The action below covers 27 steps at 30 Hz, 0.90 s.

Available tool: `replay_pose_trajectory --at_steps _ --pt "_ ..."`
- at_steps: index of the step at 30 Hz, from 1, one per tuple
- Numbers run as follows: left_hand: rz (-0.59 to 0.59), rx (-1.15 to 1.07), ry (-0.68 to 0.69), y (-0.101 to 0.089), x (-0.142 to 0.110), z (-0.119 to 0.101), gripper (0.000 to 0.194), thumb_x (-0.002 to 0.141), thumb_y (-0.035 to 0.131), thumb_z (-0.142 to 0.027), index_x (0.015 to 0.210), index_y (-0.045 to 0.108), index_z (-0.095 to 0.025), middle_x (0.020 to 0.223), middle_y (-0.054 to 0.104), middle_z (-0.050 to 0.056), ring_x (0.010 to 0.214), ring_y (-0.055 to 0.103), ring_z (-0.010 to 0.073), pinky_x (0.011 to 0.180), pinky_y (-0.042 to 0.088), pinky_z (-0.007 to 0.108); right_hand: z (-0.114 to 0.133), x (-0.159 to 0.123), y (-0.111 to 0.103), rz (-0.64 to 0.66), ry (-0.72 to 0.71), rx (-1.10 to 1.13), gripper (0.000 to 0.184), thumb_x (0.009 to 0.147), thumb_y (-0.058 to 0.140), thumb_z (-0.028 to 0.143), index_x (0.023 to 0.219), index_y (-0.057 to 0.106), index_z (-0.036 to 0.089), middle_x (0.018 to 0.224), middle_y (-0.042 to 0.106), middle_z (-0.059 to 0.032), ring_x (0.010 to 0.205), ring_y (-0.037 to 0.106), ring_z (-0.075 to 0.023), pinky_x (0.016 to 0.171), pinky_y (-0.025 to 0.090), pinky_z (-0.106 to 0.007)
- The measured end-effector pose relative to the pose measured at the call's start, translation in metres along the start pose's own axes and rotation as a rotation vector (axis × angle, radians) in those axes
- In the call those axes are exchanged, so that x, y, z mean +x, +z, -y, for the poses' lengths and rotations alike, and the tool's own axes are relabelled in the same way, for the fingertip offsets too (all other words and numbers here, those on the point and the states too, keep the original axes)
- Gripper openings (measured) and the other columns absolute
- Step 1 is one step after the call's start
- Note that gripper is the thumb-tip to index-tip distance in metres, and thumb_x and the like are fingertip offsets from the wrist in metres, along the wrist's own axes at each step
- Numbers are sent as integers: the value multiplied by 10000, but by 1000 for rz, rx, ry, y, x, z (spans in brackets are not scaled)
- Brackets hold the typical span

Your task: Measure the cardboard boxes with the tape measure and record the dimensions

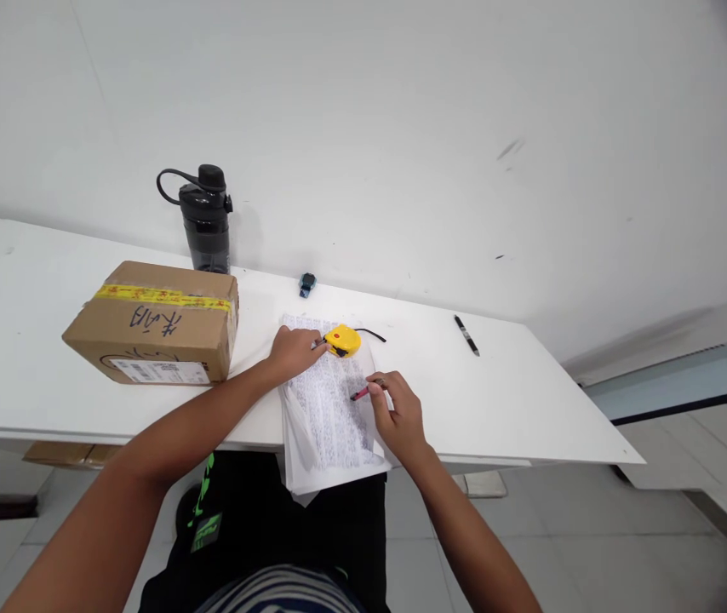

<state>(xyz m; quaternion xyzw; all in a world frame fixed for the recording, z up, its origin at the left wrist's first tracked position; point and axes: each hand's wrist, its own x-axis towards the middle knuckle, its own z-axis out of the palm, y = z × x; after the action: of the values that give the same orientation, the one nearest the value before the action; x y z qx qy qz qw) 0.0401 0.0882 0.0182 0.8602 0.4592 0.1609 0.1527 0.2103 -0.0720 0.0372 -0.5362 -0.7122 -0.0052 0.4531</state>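
A yellow tape measure (343, 340) with a black wrist strap lies on a stack of densely printed or written paper sheets (331, 426). My left hand (296, 352) rests on the upper left of the sheets, its fingertips closed at the tape measure's left side, where a small metallic bit shows between them. In my right hand (398, 419) is a red pen (359, 393), pinched between thumb and fingers. Its tip points left and down over the right half of the top sheet. The stack's lower edge overhangs the front of the table.
A taped cardboard box (159, 319) stands on the white table (504, 409) at left, a black water bottle (207, 226) behind it. A dark wristwatch (306, 283) lies near the wall (369, 153); a black pen (466, 335) lies at right.
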Motion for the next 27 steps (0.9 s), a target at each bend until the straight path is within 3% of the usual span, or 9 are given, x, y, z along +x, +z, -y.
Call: replay_pose_trajectory --at_steps 4,8,14,18,20,22,24,27 --pt "5 3 1 -1 0 -1 353 905 439 -514 862 655 -238 838 733 11 789 643 213 853 351 387 2 -4 -3 127 121 76 117 939 513 286 946 605 215 990 668 -81 963 636 -218 835 495 -357" --pt "7 16 14 -2 -1 -1 354 904 437 -506 844 648 -228 820 730 18 780 646 220 841 353 393 6 -22 -7 272 318 339 180 992 407 351 1031 536 232 1043 706 -65 937 674 -191 848 516 -358" --pt "17 7 7 -2 0 -2 350 906 442 -506 853 645 -226 780 719 12 738 642 212 849 351 394 -8 -40 -23 439 544 374 291 983 391 469 840 469 228 635 639 21 558 584 -146 598 473 -286" --pt "27 -7 6 -2 1 -3 356 909 436 -512 867 648 -230 776 714 6 733 638 213 851 351 395 -21 -34 -22 355 698 350 346 954 408 525 999 527 203 538 545 63 451 477 -128 472 404 -250" --pt "30 -6 0 -2 1 -3 356 908 437 -515 879 652 -233 786 716 4 738 637 210 856 350 393 -24 -31 -17 324 678 294 441 945 432 511 1242 482 188 527 487 89 425 431 -125 439 370 -240" --pt "31 2 -4 -3 1 -4 351 907 442 -513 890 654 -235 801 719 4 752 638 208 861 348 391 -27 -29 -11 323 573 206 539 941 462 461 1406 382 199 613 521 70 454 442 -121 463 385 -243" --pt "32 6 -1 -3 1 -4 351 908 443 -512 899 656 -233 810 720 5 761 640 209 862 347 391 -30 -29 -7 325 459 149 484 938 471 417 1377 458 214 756 593 17 513 489 -121 518 424 -259" --pt "31 6 1 -3 1 -5 354 908 440 -511 897 654 -229 807 718 7 758 640 210 853 347 394 -37 -32 -4 338 399 206 340 945 442 381 1170 625 203 834 646 -23 560 521 -127 568 452 -272"
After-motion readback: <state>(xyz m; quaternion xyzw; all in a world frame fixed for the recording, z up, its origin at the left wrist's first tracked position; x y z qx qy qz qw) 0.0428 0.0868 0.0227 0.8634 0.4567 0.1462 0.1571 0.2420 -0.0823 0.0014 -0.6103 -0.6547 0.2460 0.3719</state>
